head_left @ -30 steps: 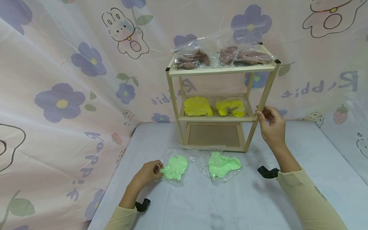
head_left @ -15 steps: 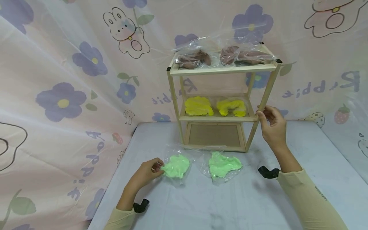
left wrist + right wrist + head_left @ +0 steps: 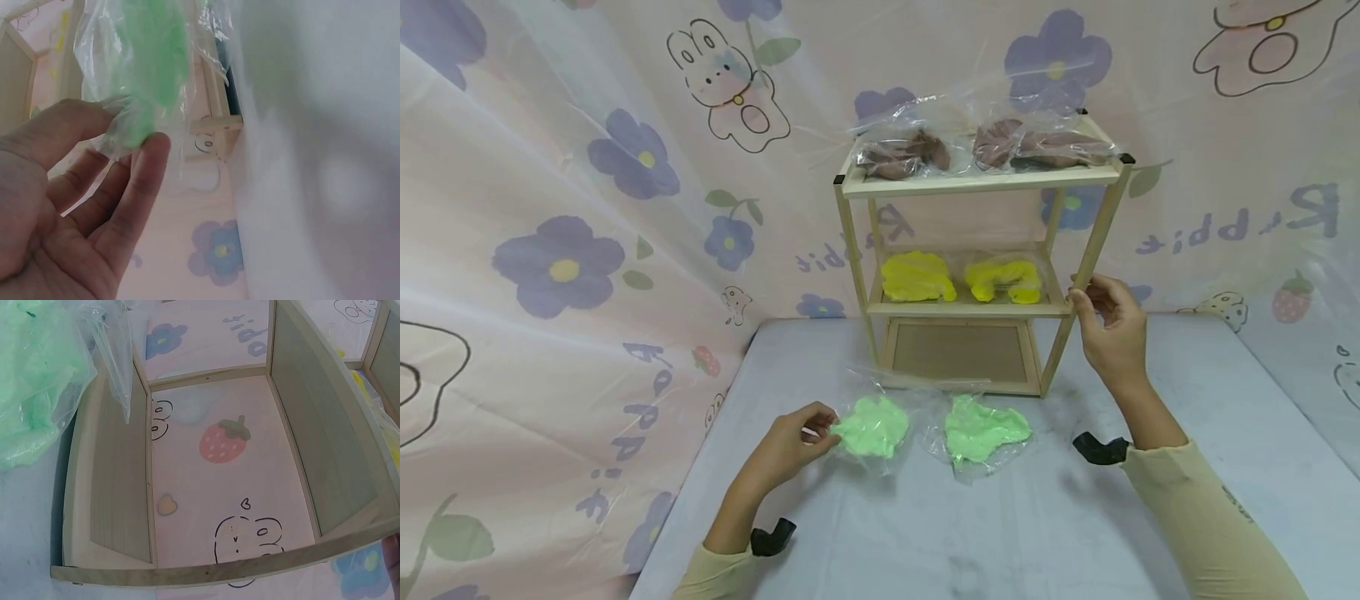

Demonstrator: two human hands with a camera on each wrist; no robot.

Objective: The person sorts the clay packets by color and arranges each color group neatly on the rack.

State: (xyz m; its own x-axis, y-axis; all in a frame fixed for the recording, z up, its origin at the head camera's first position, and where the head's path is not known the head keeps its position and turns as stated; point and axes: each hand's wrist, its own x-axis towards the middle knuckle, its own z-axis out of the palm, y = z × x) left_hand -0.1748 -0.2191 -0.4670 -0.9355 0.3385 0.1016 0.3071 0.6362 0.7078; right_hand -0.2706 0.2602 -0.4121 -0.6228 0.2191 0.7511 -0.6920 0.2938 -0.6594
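My left hand (image 3: 827,431) pinches the edge of a clear bag of light green dough (image 3: 872,427) and holds it just above the table; in the left wrist view the bag (image 3: 150,56) hangs between thumb and fingers of that hand (image 3: 134,134). A second green dough bag (image 3: 983,429) lies flat to its right. My right hand (image 3: 1084,296) grips the front right post of a small wooden shelf (image 3: 977,182) at its middle level. The right wrist view looks into the shelf's bare bottom level (image 3: 219,572), with a green bag (image 3: 37,394) at the left.
The shelf's top level carries two bags of brown dough (image 3: 904,154) (image 3: 1037,143), and the middle level two yellow ones (image 3: 917,277) (image 3: 1003,281). A flower-print curtain (image 3: 587,250) closes off the back and left. The grey table (image 3: 1000,533) extends toward me.
My left hand has lifted the left green bag off the table and carried it a little right, toward the shelf. The right hand stays on the post.
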